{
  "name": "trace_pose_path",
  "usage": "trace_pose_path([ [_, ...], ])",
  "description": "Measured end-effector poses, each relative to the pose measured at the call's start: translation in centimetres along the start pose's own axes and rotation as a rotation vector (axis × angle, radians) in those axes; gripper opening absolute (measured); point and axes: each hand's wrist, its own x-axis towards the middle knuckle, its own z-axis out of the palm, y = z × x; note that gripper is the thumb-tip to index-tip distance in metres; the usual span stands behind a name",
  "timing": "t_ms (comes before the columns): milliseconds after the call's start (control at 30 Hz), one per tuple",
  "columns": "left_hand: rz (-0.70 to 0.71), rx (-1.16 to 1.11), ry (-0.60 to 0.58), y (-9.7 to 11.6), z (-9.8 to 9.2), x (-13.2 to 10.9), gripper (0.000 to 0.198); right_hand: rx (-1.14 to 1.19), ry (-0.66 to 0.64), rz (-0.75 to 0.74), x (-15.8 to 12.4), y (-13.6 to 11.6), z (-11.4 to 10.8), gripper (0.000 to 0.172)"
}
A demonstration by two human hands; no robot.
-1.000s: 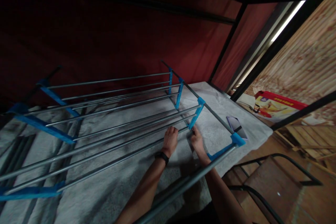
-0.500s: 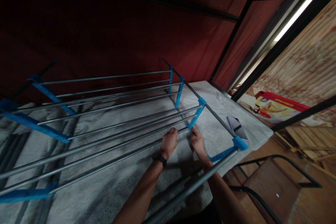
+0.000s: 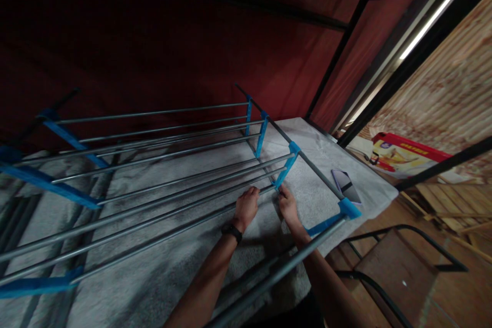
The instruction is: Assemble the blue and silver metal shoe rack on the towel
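A rack of grey metal tubes (image 3: 154,213) joined by blue plastic brackets lies on its side before me. My left hand (image 3: 246,207), with a black watch on its wrist, is closed around the lowest tube near its right end. Just right of it, my right hand (image 3: 287,206) pinches the lower end of a blue bracket (image 3: 285,170), where that tube meets it. The fingertips are partly hidden behind the joint. A nearer blue bracket (image 3: 349,208) and a thick tube (image 3: 280,271) pass over my right forearm.
The rack lies on a pale cloth-covered surface (image 3: 307,138). A phone (image 3: 346,186) rests right of the rack. Loose dark tubes (image 3: 23,220) are at the left. Beyond the right edge stand a metal-framed chair (image 3: 400,261), a red-yellow box (image 3: 407,156) and wooden slats (image 3: 448,205).
Both hands keep their places at the joint with hardly any movement. The whole view has shifted very slightly.
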Motion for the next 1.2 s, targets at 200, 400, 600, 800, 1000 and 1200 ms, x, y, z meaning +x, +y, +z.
trace_pose_path([
  [200,0.000,-0.014,0.004,0.0,-0.1,-0.1,0.026,0.001,-0.028,-0.005,0.2,0.2,0.0,0.061],
  [400,-0.001,-0.035,0.015,-0.1,-0.2,-0.2,0.024,0.025,-0.034,-0.010,0.1,-0.3,-0.1,0.060],
  [600,0.021,-0.040,0.043,-0.2,0.1,-0.3,0.024,0.019,-0.029,0.017,0.1,-0.9,-0.2,0.058],
  [800,0.016,-0.045,0.042,-0.3,0.2,-0.1,0.026,0.028,-0.046,0.007,0.0,-0.9,-0.4,0.060],
  [1000,0.008,-0.018,0.017,-0.4,0.4,0.0,0.029,0.012,-0.050,0.017,0.0,-0.5,-0.3,0.062],
  [1200,0.012,-0.010,0.015,-0.5,0.6,0.0,0.032,0.051,-0.052,-0.011,0.0,-0.3,-0.1,0.059],
])
